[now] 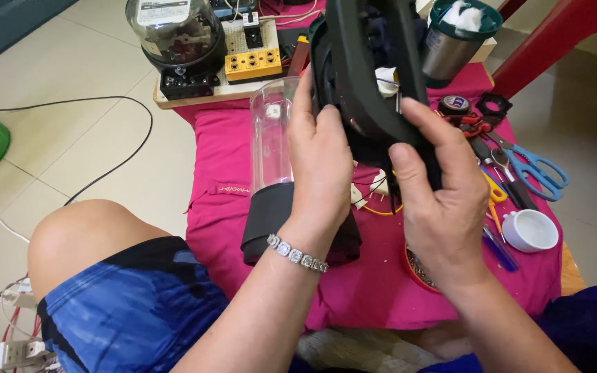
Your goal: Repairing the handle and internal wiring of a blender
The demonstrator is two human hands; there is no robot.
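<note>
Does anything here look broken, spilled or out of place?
The black housing held by the left hand and right hand looks opened up, with loose wires hanging beneath it. Nothing looks spilled; tools like the blue scissors lie scattered on the pink cloth.

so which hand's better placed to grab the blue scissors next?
Right, probably. The right hand grips the black housing on the side nearest the blue scissors, which lie beyond it on the pink cloth. The left hand would have to cross over the housing.
</note>
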